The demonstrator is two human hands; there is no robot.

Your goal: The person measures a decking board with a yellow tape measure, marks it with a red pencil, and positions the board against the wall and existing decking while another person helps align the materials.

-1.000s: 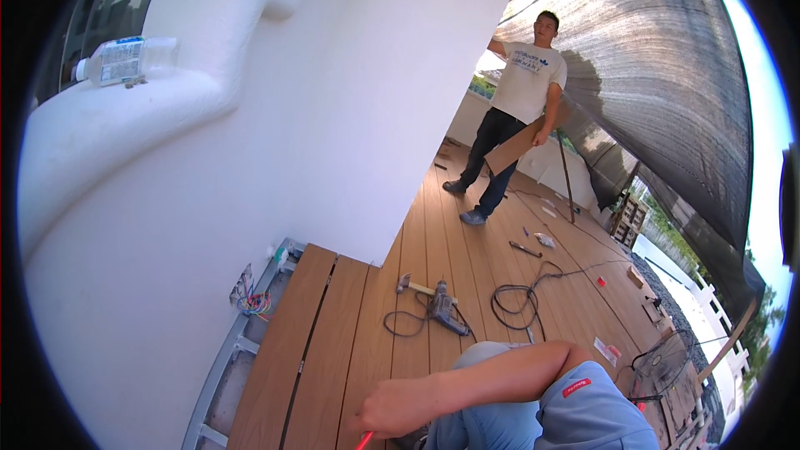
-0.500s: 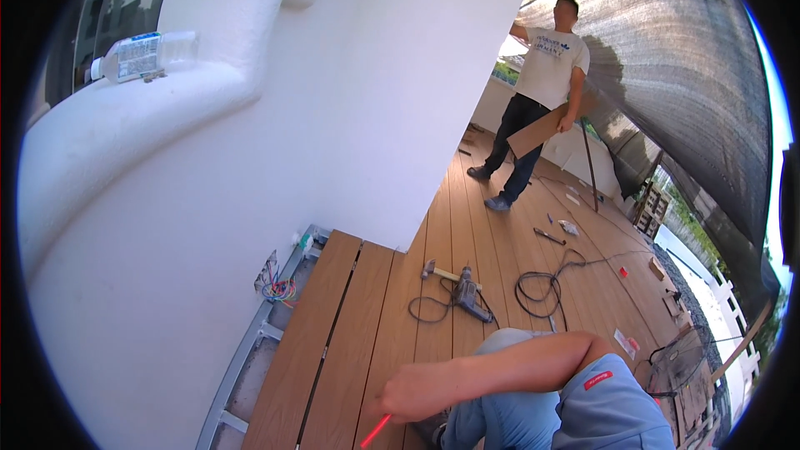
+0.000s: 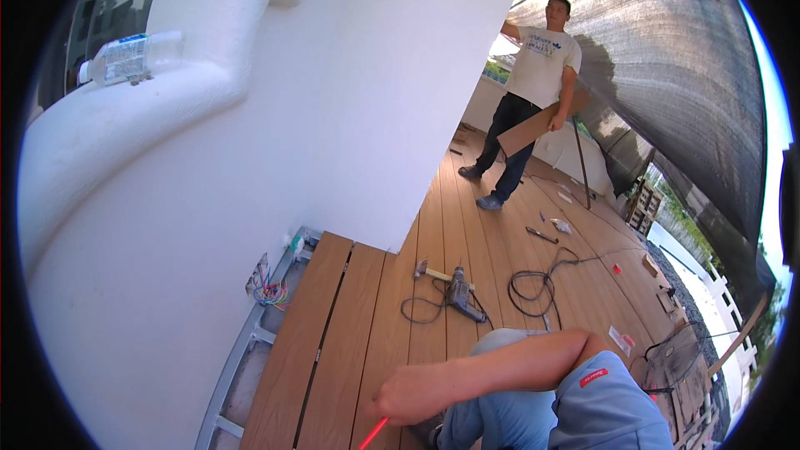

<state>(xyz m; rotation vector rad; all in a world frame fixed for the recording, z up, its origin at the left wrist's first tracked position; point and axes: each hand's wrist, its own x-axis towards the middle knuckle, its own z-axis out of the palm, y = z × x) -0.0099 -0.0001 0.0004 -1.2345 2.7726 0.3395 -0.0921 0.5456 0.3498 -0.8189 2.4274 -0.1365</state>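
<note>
White wall (image 3: 292, 133): is filling everything from 8 to 12 o'clock, its lower corner meeting the deck and closing off room on that side.
Shade net (image 3: 667, 58): is hanging at 2 o'clock, its dark hem sloping down toward 4.
Plank deck (image 3: 367, 317): is running from 1 to 7 o'clock, offering its widest moving room toward 4; a dark slot is separating its two leftmost planks.
Co-worker (image 3: 542, 75): is standing at 1 o'clock, holding a brown board (image 3: 527, 132) at a slant before the legs.
Metal frame (image 3: 263, 334): is showing at 7 to 8 o'clock, between wall and plank edge.
Black cord (image 3: 513, 296): is lying looped at 4 o'clock.
Drill (image 3: 463, 300): is lying at 5 o'clock beside a hammer (image 3: 437, 275), planking separating both from the hand.
Right hand (image 3: 412, 393): is hanging low at 6 o'clock, fingers curling around the red stick; contact with the planks I cannot tell.
Left hand: is staying outside the view, so its fingers I cannot tell.
Red stick (image 3: 374, 433): is poking down from the right fist at 6 o'clock, near the bottom edge.
</note>
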